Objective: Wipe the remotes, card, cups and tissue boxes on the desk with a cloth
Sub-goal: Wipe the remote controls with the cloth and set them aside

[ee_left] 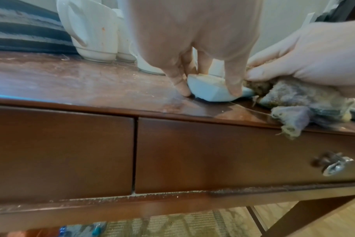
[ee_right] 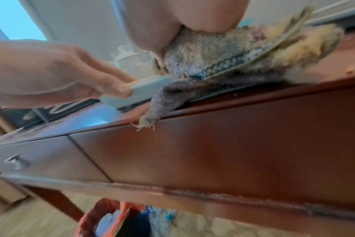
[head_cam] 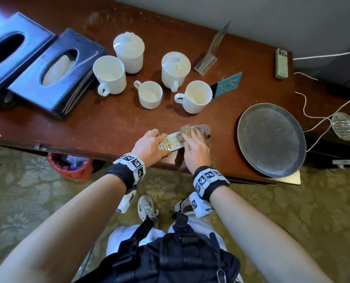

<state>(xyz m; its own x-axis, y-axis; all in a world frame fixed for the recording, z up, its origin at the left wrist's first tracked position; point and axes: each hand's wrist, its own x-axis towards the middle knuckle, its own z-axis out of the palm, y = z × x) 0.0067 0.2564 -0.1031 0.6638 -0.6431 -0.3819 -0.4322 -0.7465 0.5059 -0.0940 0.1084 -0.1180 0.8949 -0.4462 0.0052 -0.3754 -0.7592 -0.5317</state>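
Round metal tray, red-lined bin

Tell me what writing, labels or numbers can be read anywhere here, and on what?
No text can be read.
Teal card: pale lines of print, too small.
White remote under the hands: coloured buttons, marks blurred.
Grey remote at the back: buttons too small.
Clear sign stand: seen edge-on, unreadable.
Wrist bands: black-and-white square codes, no words.

remotes: 2 | tissue boxes: 2 | open cups: 3 | lidded cups: 2 | cards: 1 | cloths: 1 | trays: 1 | acrylic stands: 1 | soap dishes: 1
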